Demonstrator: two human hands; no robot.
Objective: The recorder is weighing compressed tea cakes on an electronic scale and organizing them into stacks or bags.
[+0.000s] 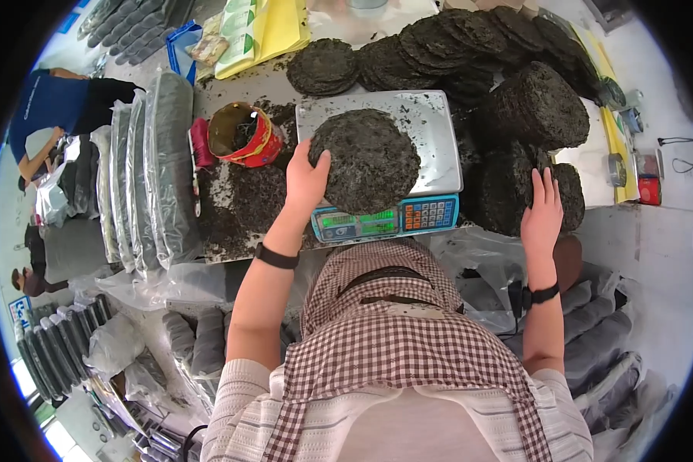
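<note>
A round, dark cake of what looks like dried seaweed [367, 161] rests over the front part of a digital scale's metal pan [433, 133]. My left hand [307, 176] grips its left edge, thumb on top and fingers partly hidden behind it. The scale's blue front panel [384, 219] has a lit green display and a keypad. To the right, my right hand [543, 208] lies with extended fingers against a stack of similar dark round cakes [499, 187]. Another thick stack [537, 107] leans just beyond that one.
More dark cakes [450, 43] lie overlapped along the table's back. Left of the scale are a red tin [260, 138], a pink thread spool [201, 143] and long plastic-wrapped rolls [170, 173]. Yellow printed bags [277, 40] lie behind. A person in blue [58, 110] is at far left.
</note>
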